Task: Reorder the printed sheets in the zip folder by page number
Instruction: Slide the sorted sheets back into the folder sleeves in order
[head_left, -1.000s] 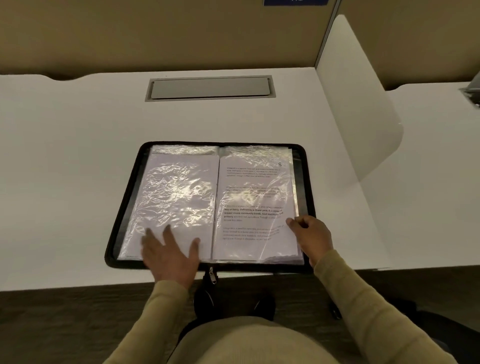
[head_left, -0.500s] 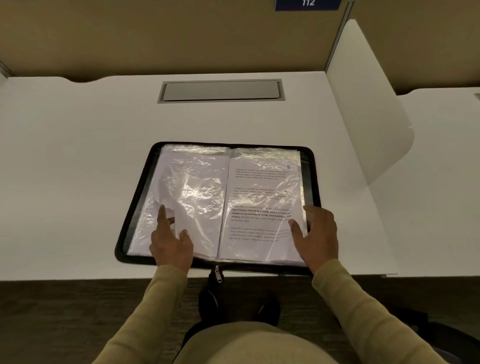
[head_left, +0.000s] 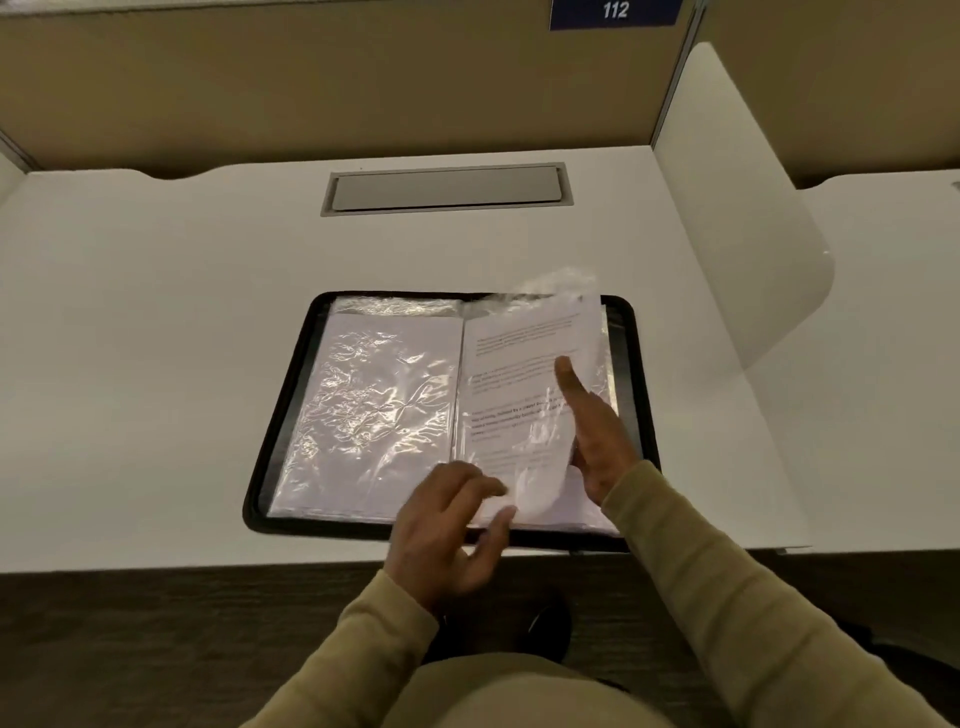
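The black zip folder (head_left: 282, 415) lies open on the white desk (head_left: 156, 364) near its front edge. Its left sleeve (head_left: 379, 405) is crinkled clear plastic over a blank white sheet and lies flat. The right sleeve (head_left: 519, 364) holds a printed sheet of text and is raised off the stack, its top corner curling up. My left hand (head_left: 441, 530) pinches the bottom edge of this raised sleeve between thumb and curled fingers. My right hand (head_left: 597, 436) stands edge-on against the sleeve's right side, fingers straight, index finger lying along the page. The page number is blurred.
A grey cable hatch (head_left: 447, 189) is set into the desk behind the folder. A white divider panel (head_left: 727, 234) stands along the desk's right side, with another desk beyond. A beige partition with a blue sign "112" (head_left: 615, 11) closes the back.
My left hand moved from the left sleeve across to the bottom edge of the right sleeve. My right hand slid up along the page, and the right sleeve has lifted off the stack.
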